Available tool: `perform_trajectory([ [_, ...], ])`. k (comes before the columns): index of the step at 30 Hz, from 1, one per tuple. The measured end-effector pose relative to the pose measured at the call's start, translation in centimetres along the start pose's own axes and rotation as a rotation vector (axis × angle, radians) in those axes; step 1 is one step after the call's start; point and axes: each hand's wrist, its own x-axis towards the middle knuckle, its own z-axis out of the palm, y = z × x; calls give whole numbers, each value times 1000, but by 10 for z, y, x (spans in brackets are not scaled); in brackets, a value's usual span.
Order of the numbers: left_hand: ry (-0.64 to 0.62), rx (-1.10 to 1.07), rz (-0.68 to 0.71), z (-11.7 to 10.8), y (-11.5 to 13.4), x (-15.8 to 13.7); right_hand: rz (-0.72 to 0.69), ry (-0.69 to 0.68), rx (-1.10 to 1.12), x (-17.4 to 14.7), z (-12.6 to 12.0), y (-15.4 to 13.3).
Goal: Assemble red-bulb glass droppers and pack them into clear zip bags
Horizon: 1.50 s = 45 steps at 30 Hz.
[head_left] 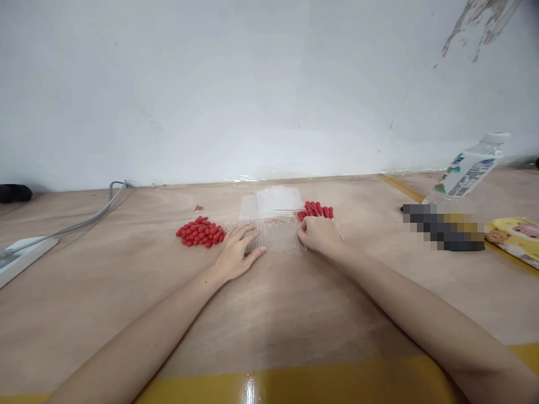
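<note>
The thin strips (284,238) lie between your left hand (239,249) and right hand (320,234); the sheets (278,201) lie behind them. One piece heap (199,233) sits left of your left hand, another heap (315,209) just behind your right.

Left hand (238,250) lies over clear strips (283,238); right hand (320,233) beside red pieces (314,209).

Head-worn view, looking forward and down, wooden surface (261,320) close below, wall (252,95) ahead
</note>
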Motion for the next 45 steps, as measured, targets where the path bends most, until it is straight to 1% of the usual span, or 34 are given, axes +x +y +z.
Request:
perform_trajectory([
  [3, 57, 150, -99, -17, -9, 7, 3, -43, -37, -2, -6, -7],
  [7, -8, 310, -311, -48, -36, 17, 14, -71, -35, -4, -11, -14],
  [9, -54, 361, -409, -58, -47, 19, 19, -70, -30, -4, -11, -15],
  [12, -120, 377, -505, -65, -53, 18, 16, -31, -21, -4, -7, -15],
  [14, -146, 389, -533, -65, -52, 16, 9, 35, -15, -3, -5, -12],
  [16, -143, 432, -539, -63, -50, 15, -2, 89, 0, -3, -3, -7],
  [20, -118, 518, -486, -58, -49, 13, -68, 169, 68, -6, -1, 8],
  [22, -91, 546, -461, -57, -49, 13, -151, 247, 111, -10, 2, 14],
  [25, -6, 563, -421, -60, -45, 15, -277, 325, 209, -18, 9, 21],
  [28, 131, 491, -312, -60, -30, 17, -344, 363, 325, -25, 18, 23],
  [30, 214, 369, -189, -53, -16, 16, -376, 390, 363, -28, 23, 22],
  [31, 233, 291, -120, -47, -8, 14, -389, 400, 369, -29, 24, 21],
  [32, 209, 203, -44, -40, 0, 11, -397, 405, 375, -30, 25, 21],
  [34, 127, 37, 42, -24, 16, 2, -399, 402, 397, -33, 24, 21],
  [36, -3, -80, 70, -10, 28, -6, -392, 394, 419, -35, 22, 21],
  [38, -91, -140, 58, -2, 35, -13, -382, 378, 417, -38, 20, 21],
  [40, -113, -176, 39, 2, 39, -15, -391, 351, 393, -41, 19, 19],
  [45, -86, -213, 23, 9, 38, -12, -498, 278, 357, -49, 18, 9],
])
